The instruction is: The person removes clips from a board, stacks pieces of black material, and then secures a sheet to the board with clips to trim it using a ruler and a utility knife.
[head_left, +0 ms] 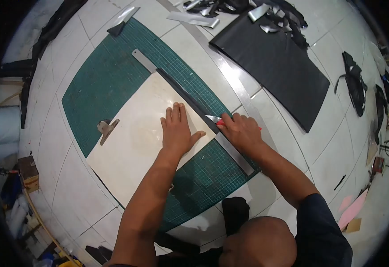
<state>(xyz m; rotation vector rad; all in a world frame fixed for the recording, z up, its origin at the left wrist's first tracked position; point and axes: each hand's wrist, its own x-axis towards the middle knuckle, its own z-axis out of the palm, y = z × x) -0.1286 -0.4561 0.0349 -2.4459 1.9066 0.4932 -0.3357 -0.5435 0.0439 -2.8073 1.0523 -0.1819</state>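
My left hand point(176, 131) lies flat, fingers spread, on a cream board point(136, 142) that rests on a green cutting mat point(105, 80). A steel ruler point(236, 155) runs along the board's right edge, over a dark strip of material point(190, 100). My right hand point(241, 131) grips a red-handled utility knife point(216, 120), its blade against the ruler's edge beside the left thumb.
A large black sheet point(274, 66) lies on the tiled floor at upper right, with black and silver scraps point(230, 9) beyond it. A long metal straightedge point(230, 75) lies between mat and sheet. A small clip point(107, 128) sits on the board's left edge. Clutter lines the left side.
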